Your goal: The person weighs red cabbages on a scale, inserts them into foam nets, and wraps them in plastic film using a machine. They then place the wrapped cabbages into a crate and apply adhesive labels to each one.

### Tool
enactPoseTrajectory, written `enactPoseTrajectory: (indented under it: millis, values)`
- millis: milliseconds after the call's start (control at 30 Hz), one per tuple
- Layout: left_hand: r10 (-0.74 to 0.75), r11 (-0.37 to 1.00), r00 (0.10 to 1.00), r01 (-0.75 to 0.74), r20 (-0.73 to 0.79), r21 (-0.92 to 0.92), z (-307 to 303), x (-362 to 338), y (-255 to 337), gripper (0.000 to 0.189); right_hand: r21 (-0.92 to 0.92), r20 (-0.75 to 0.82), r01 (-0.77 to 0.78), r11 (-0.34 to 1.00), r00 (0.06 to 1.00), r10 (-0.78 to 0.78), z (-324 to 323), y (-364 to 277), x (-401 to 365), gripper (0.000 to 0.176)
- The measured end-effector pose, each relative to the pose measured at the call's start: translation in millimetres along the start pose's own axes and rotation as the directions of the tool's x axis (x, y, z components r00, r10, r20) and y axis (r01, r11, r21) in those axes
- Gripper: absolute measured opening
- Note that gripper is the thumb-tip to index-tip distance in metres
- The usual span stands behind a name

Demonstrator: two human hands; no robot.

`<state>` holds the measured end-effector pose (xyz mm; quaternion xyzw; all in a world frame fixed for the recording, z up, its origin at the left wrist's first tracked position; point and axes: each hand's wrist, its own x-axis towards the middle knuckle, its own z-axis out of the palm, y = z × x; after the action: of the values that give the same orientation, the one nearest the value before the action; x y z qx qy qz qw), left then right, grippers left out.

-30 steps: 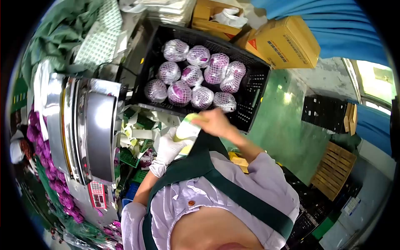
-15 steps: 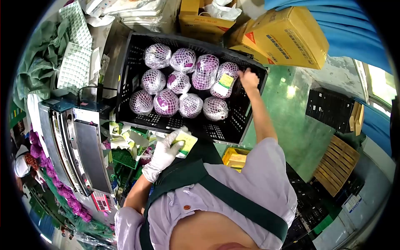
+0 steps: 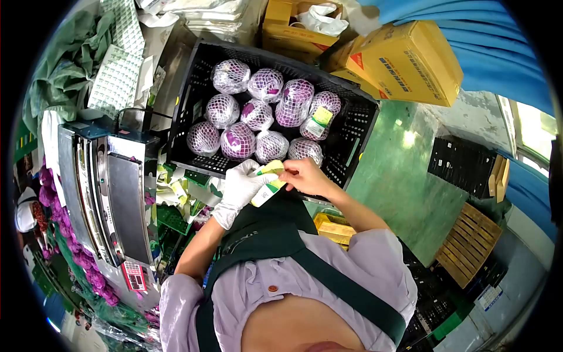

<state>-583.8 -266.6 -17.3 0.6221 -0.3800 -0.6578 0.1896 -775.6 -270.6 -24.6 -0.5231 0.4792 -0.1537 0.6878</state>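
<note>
In my left hand (image 3: 241,186), which wears a white glove, is a small stack of green, yellow and white labels (image 3: 265,195). My bare right hand (image 3: 306,176) pinches the upper right edge of these labels, just in front of the crate. Several round purple vegetables, perhaps purple cabbages (image 3: 238,141), lie in white foam netting inside a black plastic crate (image 3: 346,167). A similar label (image 3: 319,120) is stuck on one netted piece at the right of the group. My right hand partly covers the lower edge of the nearest netted piece (image 3: 305,151).
Left of the crate stands a wrapping machine (image 3: 130,205) with a red calculator (image 3: 134,276) by it. Yellow cardboard boxes (image 3: 410,61) stand behind the crate. A yellow crate (image 3: 334,229) is below my right arm, and a wooden pallet (image 3: 469,243) leans at the right.
My right hand has come from the labelled piece at the crate's right side back to the labels in my left hand. My left hand has risen slightly and moved right.
</note>
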Motion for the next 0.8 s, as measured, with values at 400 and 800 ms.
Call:
enactPoseTrajectory:
  millis: [400,800]
  values:
    - [0.247,0.950,0.949,-0.277,0.197,0.144,-53,-33,-17,0.021,-0.830,-0.280,-0.117,0.546,0.933,-0.226,-113,97,135,0.034]
    - [0.412,0.902,0.910,-0.399,-0.054,0.163,-29,-9,-12,0.021,0.042,-0.054,-0.012,0.999,0.998,0.014,-67,18,79,0.033]
